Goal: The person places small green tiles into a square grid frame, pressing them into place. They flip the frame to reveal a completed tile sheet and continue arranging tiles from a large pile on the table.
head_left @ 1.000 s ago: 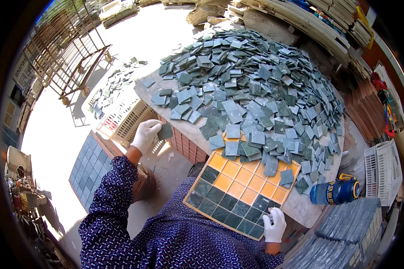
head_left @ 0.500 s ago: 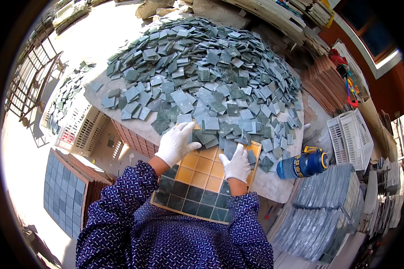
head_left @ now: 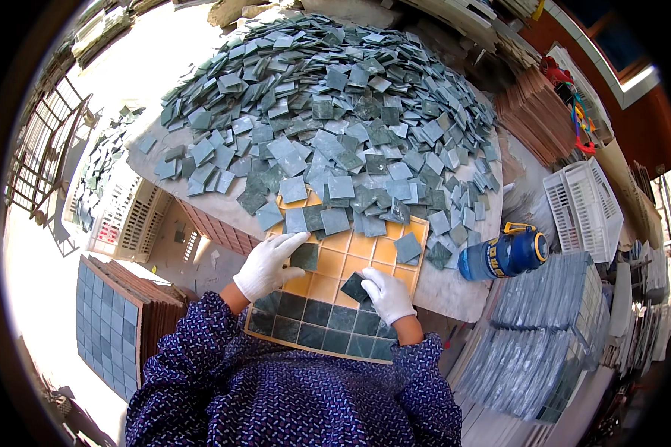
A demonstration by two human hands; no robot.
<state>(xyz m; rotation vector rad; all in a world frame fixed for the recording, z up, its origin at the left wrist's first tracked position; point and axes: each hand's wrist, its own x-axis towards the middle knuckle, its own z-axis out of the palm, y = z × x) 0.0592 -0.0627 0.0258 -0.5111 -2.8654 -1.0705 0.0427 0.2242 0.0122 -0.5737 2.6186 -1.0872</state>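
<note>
My gloved left hand (head_left: 267, 266) has its fingers and thumb around the edges of a dark green square stone tile (head_left: 305, 257), over the yellow gridded tray (head_left: 334, 264). My gloved right hand (head_left: 388, 295) pinches another dark tile (head_left: 356, 287) by its side, tilted over the grid. Dark green tiles (head_left: 319, 313) fill the tray's near rows. The middle cells show bare yellow. Loose tiles (head_left: 335, 220) lie across the tray's far part, and one tile (head_left: 407, 247) rests near its right edge.
A large heap of grey-green tiles (head_left: 335, 97) covers the table (head_left: 224, 205) beyond the tray. A blue bottle (head_left: 503, 255) lies at the right, near white crates (head_left: 583, 212) and wrapped tile stacks (head_left: 533, 335). Tiled panels (head_left: 108, 324) are stacked at left.
Both hands have come back from the tray's far part, each now with a dark tile. More yellow cells show, and the view has shifted slightly.
</note>
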